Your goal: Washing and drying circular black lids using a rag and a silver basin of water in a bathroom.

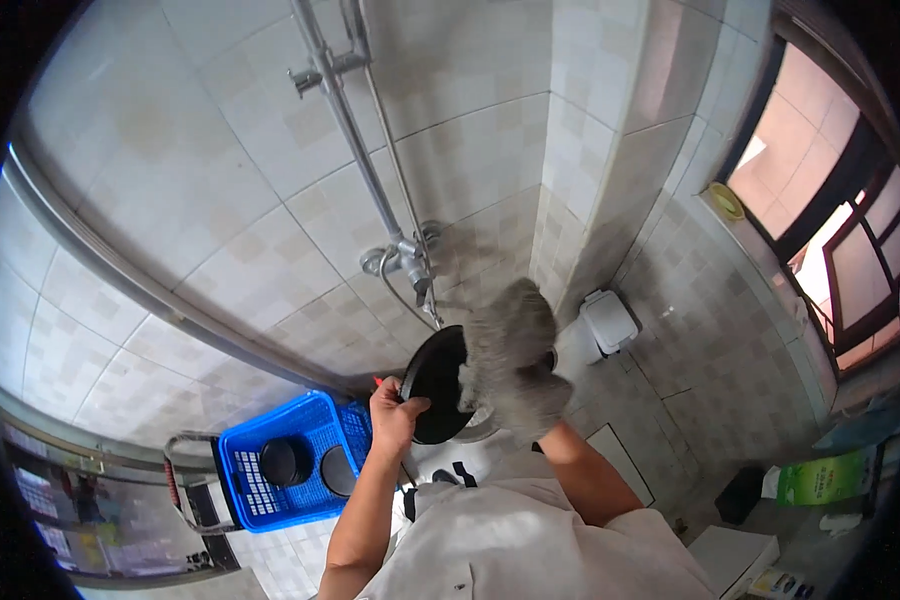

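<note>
My left hand grips the near left rim of a round black pan-like vessel, with the thumb over the edge. The vessel is tilted, and its right part is covered. A blurred grey cloth lies across that part, bunched around my right hand. Only the wrist of that hand shows clearly; the fingers are inside or behind the cloth. A small red bit shows beside my left fingers; I cannot make out what it is.
Left stands a blue plastic basket holding black round dishes. Ahead is a chrome shower mixer on a tiled wall. A white lidded box is mounted right. A green package lies at lower right.
</note>
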A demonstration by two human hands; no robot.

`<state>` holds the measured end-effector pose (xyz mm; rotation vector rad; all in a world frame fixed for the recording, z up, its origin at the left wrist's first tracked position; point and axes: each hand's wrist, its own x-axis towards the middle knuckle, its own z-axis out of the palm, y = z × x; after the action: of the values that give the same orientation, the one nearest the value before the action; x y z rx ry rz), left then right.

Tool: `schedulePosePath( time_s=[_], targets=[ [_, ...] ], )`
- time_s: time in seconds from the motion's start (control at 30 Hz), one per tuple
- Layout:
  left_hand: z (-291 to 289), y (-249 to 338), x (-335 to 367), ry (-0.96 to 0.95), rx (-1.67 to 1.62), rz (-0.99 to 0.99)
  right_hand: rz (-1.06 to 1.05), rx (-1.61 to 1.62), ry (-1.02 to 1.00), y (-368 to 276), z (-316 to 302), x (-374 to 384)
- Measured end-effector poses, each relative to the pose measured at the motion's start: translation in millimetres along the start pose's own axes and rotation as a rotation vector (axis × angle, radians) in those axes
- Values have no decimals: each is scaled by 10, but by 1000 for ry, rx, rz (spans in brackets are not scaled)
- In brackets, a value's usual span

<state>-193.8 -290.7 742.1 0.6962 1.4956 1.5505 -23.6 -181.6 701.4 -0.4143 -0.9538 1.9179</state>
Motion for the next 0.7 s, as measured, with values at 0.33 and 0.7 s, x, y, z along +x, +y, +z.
schedulePosePath(
  time_s=[0.33, 0.7],
  targets=[
    [221, 164, 34, -144, 497, 285, -856, -1442, -183, -333, 457, 463],
    [-23, 360, 45, -11, -34, 148, -60, -638, 101, -267, -22, 717]
  ],
)
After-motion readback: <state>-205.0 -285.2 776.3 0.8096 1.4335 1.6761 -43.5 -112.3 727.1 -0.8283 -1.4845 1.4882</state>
